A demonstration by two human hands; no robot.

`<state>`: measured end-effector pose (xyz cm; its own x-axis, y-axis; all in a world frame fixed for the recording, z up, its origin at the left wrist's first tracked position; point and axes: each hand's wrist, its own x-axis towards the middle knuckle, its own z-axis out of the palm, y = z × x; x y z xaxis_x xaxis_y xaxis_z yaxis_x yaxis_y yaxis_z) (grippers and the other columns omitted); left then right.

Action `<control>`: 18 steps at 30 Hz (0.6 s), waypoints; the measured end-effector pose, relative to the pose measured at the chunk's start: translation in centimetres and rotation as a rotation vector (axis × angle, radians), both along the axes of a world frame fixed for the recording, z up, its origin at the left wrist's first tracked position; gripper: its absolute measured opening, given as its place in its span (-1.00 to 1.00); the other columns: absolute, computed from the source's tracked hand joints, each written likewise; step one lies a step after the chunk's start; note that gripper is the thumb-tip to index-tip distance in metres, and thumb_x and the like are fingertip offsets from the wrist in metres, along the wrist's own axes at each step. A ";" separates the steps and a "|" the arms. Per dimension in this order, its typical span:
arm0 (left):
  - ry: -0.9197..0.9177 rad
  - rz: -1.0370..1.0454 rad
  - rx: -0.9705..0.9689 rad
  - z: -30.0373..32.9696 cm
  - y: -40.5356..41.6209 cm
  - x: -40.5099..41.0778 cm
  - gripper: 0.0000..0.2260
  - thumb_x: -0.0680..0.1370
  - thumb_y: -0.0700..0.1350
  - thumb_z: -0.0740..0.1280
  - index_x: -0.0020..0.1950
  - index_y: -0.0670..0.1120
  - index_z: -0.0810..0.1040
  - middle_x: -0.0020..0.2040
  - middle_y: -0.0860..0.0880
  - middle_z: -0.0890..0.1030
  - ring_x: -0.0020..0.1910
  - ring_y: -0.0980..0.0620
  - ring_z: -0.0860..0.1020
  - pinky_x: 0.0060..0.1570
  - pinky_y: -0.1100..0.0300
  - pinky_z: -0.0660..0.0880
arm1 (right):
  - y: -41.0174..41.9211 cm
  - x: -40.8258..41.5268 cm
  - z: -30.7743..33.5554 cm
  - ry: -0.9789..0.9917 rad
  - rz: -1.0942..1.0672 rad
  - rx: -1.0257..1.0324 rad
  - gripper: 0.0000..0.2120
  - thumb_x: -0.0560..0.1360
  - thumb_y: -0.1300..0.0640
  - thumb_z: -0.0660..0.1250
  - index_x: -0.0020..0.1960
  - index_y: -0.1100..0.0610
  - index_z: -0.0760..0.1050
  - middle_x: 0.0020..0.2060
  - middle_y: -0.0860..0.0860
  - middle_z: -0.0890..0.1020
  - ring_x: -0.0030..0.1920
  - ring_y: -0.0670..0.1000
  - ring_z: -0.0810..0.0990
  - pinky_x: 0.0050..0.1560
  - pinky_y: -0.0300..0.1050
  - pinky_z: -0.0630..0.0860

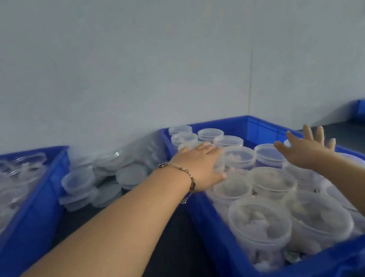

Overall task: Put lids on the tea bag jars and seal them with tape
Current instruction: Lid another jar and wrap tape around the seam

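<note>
At far left a blue crate point(26, 214) holds clear containers. Beside it loose lids point(110, 175) lie heaped on the dark table point(162, 251). The left hand point(201, 163), with a bracelet point(182, 170) at the wrist, curls round a jar point(238, 156) in the middle blue bin point(219, 241), seemingly gripping it, though blur hampers certainty. The right hand point(307, 145) hovers over neighbouring jars, fingers spread, holding nothing.

A plain pale grey-white wall point(115, 64) fills the upper view, with a thin vertical seam point(249, 65) right of centre. Below it runs a dark counter point(172, 250). Lighting is soft and even.
</note>
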<state>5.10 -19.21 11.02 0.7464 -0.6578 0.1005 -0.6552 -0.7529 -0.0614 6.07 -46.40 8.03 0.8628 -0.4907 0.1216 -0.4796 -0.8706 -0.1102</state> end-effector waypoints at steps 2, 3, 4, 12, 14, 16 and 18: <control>0.029 0.086 0.011 0.0 3.4 0.0 -0.41 0.62 0.15 0.10 0.57 -0.02 -0.02 0.58 0.02 -0.02 0.54 0.08 -0.05 0.48 0.03 -0.09 | 4.3 0.9 0.6 -0.032 0.128 0.020 -0.39 0.56 -0.31 -0.12 0.54 -0.13 -0.10 0.54 0.01 -0.19 0.51 0.13 -0.26 0.41 0.33 -0.15; 0.044 0.131 0.009 0.0 5.0 0.0 -0.40 0.62 0.16 0.09 0.57 -0.02 -0.05 0.58 0.03 -0.05 0.54 0.08 -0.08 0.49 0.03 -0.10 | 6.8 1.3 1.1 -0.035 0.206 0.027 -0.40 0.56 -0.30 -0.11 0.54 -0.14 -0.11 0.53 0.00 -0.20 0.51 0.11 -0.27 0.40 0.33 -0.14; 0.058 0.170 0.007 0.1 6.6 -0.2 -0.39 0.62 0.16 0.09 0.57 -0.02 -0.06 0.58 0.02 -0.07 0.54 0.08 -0.09 0.49 0.03 -0.11 | 9.4 1.7 1.6 -0.039 0.288 0.030 -0.41 0.56 -0.30 -0.10 0.54 -0.15 -0.11 0.53 -0.01 -0.21 0.51 0.09 -0.27 0.40 0.33 -0.13; 0.001 0.402 -0.048 2.2 21.6 -4.2 -0.40 0.62 0.18 0.08 0.57 -0.02 -0.03 0.58 -0.01 -0.05 0.54 0.05 -0.06 0.47 0.06 -0.08 | 32.2 0.3 4.2 0.007 0.920 -0.046 -0.47 0.58 -0.25 -0.03 0.52 -0.17 0.03 0.54 -0.03 -0.15 0.52 0.07 -0.20 0.44 0.28 -0.07; -0.017 0.490 -0.084 2.3 26.0 -6.5 -0.39 0.60 0.20 0.10 0.57 -0.02 0.01 0.58 -0.03 -0.01 0.54 0.03 -0.01 0.46 0.08 -0.04 | 37.4 -1.0 4.1 0.075 1.056 -0.043 -0.49 0.60 -0.21 0.00 0.51 -0.13 0.09 0.54 0.02 -0.10 0.52 0.08 -0.18 0.46 0.20 -0.08; -0.028 0.554 -0.157 1.8 30.2 -9.2 -0.42 0.58 0.21 0.14 0.53 0.00 0.16 0.54 -0.01 0.15 0.50 0.02 0.15 0.42 0.10 0.12 | 41.7 -2.6 3.9 0.097 1.182 -0.002 -0.49 0.60 -0.20 0.03 0.51 -0.10 0.11 0.54 0.03 -0.07 0.52 0.07 -0.16 0.47 0.17 -0.08; -0.033 0.615 -0.210 0.9 34.0 -12.0 -0.48 0.55 0.22 0.17 0.47 0.05 0.28 0.46 0.04 0.31 0.39 0.05 0.33 0.32 0.11 0.28 | 45.1 -3.8 3.6 0.096 1.290 0.050 -0.47 0.59 -0.21 0.05 0.52 -0.10 0.11 0.54 0.01 -0.07 0.52 0.06 -0.14 0.46 0.23 -0.02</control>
<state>-6.91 14.79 11.90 0.9749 -0.0757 0.2095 -0.1015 -0.9881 0.1152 2.29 -1.29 11.60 0.7177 0.6952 0.0393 0.6906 -0.7035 -0.1678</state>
